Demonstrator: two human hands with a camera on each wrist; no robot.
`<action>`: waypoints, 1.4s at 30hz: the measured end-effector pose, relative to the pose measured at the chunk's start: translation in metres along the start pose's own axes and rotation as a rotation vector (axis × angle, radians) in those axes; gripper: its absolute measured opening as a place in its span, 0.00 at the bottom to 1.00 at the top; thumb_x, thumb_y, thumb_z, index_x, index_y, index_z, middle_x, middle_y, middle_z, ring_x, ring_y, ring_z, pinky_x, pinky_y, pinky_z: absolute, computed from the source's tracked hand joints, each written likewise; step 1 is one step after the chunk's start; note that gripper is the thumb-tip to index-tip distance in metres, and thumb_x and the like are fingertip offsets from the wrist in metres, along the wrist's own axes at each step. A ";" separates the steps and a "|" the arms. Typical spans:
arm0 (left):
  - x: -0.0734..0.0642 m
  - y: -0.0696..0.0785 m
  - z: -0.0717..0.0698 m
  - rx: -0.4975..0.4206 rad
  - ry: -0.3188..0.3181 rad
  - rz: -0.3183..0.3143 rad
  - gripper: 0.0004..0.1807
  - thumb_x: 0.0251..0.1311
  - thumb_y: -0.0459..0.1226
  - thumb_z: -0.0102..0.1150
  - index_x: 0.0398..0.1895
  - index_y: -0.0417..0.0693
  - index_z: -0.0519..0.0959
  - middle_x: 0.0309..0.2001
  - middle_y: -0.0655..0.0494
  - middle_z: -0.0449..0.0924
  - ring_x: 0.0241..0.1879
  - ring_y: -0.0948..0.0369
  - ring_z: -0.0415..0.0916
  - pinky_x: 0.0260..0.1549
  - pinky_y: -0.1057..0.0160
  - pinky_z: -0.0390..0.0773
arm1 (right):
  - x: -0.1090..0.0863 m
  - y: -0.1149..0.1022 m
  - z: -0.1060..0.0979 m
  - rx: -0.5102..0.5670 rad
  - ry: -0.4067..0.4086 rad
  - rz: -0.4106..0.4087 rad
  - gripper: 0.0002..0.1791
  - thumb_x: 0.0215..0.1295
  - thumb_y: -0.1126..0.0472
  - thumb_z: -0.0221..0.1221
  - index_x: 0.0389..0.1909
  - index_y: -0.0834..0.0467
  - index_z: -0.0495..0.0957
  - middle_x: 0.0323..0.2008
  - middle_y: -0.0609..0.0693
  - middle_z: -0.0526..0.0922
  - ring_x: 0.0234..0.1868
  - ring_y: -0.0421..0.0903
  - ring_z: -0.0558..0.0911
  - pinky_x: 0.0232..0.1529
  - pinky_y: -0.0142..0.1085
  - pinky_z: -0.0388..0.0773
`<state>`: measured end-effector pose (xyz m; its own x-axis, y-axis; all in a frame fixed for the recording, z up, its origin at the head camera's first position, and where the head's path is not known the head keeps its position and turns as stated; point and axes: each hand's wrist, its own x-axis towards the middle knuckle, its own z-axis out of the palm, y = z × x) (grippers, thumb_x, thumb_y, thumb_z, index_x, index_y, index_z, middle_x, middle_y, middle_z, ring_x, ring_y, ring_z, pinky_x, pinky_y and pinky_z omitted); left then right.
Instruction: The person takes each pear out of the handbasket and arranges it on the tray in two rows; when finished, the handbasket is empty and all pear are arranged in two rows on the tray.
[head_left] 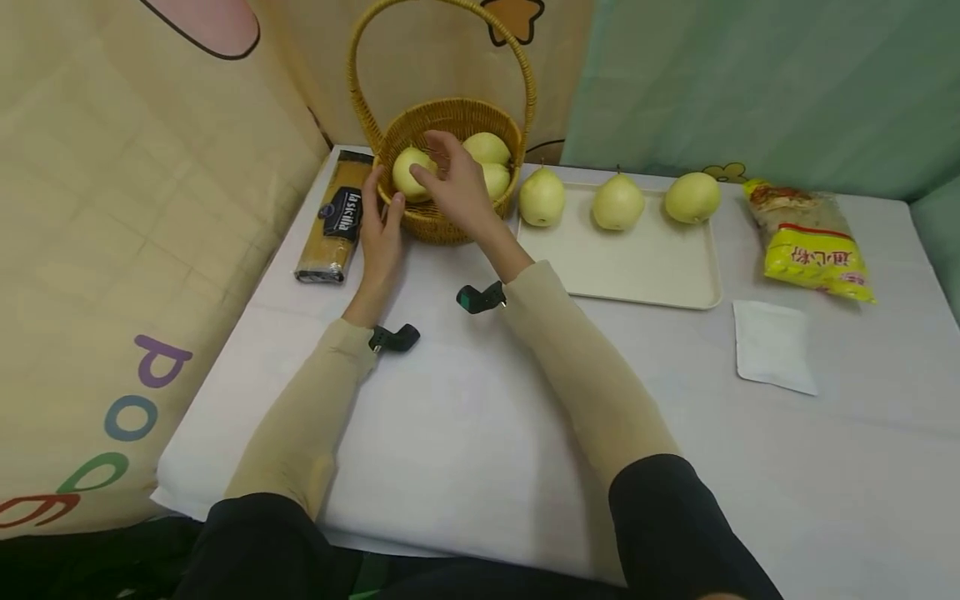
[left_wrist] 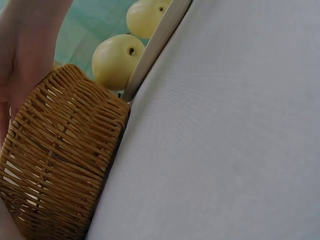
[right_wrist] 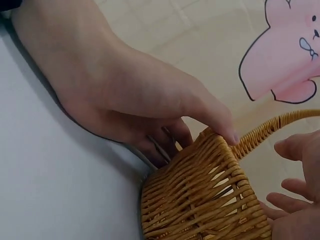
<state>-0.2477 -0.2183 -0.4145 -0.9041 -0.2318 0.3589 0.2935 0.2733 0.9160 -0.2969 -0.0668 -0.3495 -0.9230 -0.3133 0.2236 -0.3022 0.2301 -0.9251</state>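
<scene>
A wicker basket (head_left: 438, 229) with a tall hoop handle stands at the back left, with pale yellow-green pears (head_left: 486, 148) inside it. My left hand (head_left: 382, 246) holds the basket's left side, its thumb at the rim and its fingers along the outside. Over the basket's opening is my right hand (head_left: 461, 187), thumb and fingers spread apart beside the leftmost pear (head_left: 408, 172). It grasps nothing that I can see. In the right wrist view the left thumb lies on the woven rim (right_wrist: 220, 142); the pears inside are hidden there.
Right of the basket is a cream tray (head_left: 630, 275), with pears (head_left: 617, 202) along its back edge. A pasta pack (head_left: 337, 218) lies left of the basket. Farther right are a yellow food bag (head_left: 813, 250) and a white packet (head_left: 774, 346). Curtains close off the table's back and left.
</scene>
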 end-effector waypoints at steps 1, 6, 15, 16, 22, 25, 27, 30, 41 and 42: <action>-0.002 0.006 0.001 -0.006 -0.003 0.001 0.31 0.81 0.38 0.47 0.82 0.42 0.57 0.83 0.44 0.56 0.83 0.50 0.51 0.82 0.53 0.53 | 0.003 0.000 0.001 -0.018 -0.005 0.013 0.33 0.77 0.54 0.61 0.78 0.58 0.64 0.77 0.52 0.70 0.77 0.48 0.70 0.74 0.32 0.69; -0.012 0.029 0.004 -0.005 -0.018 -0.019 0.31 0.81 0.36 0.47 0.81 0.38 0.57 0.82 0.42 0.56 0.83 0.47 0.52 0.81 0.54 0.54 | 0.014 0.001 0.003 -0.150 -0.028 0.095 0.36 0.77 0.53 0.60 0.80 0.58 0.62 0.78 0.52 0.68 0.78 0.47 0.68 0.75 0.33 0.67; -0.011 0.031 0.009 0.013 -0.010 -0.020 0.28 0.82 0.36 0.41 0.81 0.38 0.59 0.82 0.44 0.58 0.83 0.54 0.51 0.79 0.66 0.52 | 0.025 -0.001 0.003 -0.291 -0.109 0.291 0.41 0.77 0.48 0.60 0.82 0.57 0.57 0.80 0.53 0.65 0.78 0.50 0.65 0.74 0.37 0.68; -0.011 0.030 0.009 0.012 -0.010 -0.021 0.28 0.82 0.36 0.40 0.81 0.38 0.59 0.82 0.44 0.59 0.83 0.55 0.51 0.79 0.67 0.52 | 0.026 -0.001 0.003 -0.297 -0.117 0.307 0.41 0.77 0.47 0.61 0.83 0.57 0.57 0.80 0.53 0.64 0.78 0.50 0.64 0.74 0.38 0.68; -0.012 0.030 0.008 0.009 -0.016 -0.026 0.28 0.82 0.36 0.40 0.81 0.38 0.59 0.82 0.45 0.59 0.83 0.55 0.52 0.77 0.71 0.52 | 0.032 0.001 0.006 -0.302 -0.141 0.343 0.42 0.75 0.50 0.63 0.82 0.56 0.57 0.80 0.53 0.65 0.78 0.50 0.64 0.73 0.38 0.68; -0.012 0.030 0.009 0.009 -0.018 -0.032 0.28 0.82 0.36 0.40 0.81 0.39 0.59 0.82 0.45 0.59 0.83 0.53 0.52 0.77 0.71 0.53 | 0.034 0.004 0.008 -0.318 -0.147 0.330 0.42 0.73 0.51 0.65 0.82 0.57 0.58 0.79 0.54 0.66 0.76 0.50 0.67 0.73 0.38 0.69; -0.013 0.029 0.009 0.003 -0.017 -0.035 0.28 0.82 0.35 0.40 0.81 0.39 0.59 0.82 0.44 0.59 0.83 0.52 0.53 0.77 0.70 0.54 | 0.035 0.005 0.009 -0.333 -0.152 0.324 0.43 0.72 0.50 0.66 0.81 0.57 0.59 0.78 0.54 0.67 0.76 0.49 0.68 0.73 0.38 0.69; -0.009 0.015 0.011 -0.011 -0.010 -0.029 0.28 0.82 0.35 0.39 0.81 0.41 0.59 0.82 0.45 0.58 0.83 0.50 0.52 0.77 0.70 0.54 | 0.036 0.007 0.011 -0.369 -0.162 0.318 0.45 0.71 0.48 0.67 0.81 0.57 0.59 0.78 0.54 0.68 0.75 0.50 0.68 0.73 0.38 0.69; 0.000 -0.017 0.018 -0.008 -0.020 -0.027 0.29 0.83 0.40 0.38 0.84 0.54 0.57 0.83 0.58 0.58 0.81 0.65 0.53 0.77 0.71 0.53 | 0.032 0.007 0.003 -0.401 -0.136 0.259 0.42 0.69 0.49 0.67 0.80 0.56 0.62 0.77 0.53 0.69 0.75 0.52 0.68 0.72 0.39 0.70; -0.001 -0.012 0.018 -0.015 -0.022 -0.024 0.29 0.83 0.39 0.38 0.84 0.52 0.57 0.83 0.56 0.58 0.82 0.63 0.52 0.77 0.71 0.53 | 0.031 0.005 0.002 -0.394 -0.129 0.253 0.42 0.69 0.49 0.67 0.80 0.56 0.62 0.76 0.54 0.70 0.74 0.52 0.68 0.71 0.38 0.70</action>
<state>-0.2557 -0.2047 -0.4286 -0.9175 -0.2174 0.3332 0.2764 0.2543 0.9268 -0.3265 -0.0768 -0.3477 -0.9496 -0.3085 -0.0559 -0.1628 0.6375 -0.7530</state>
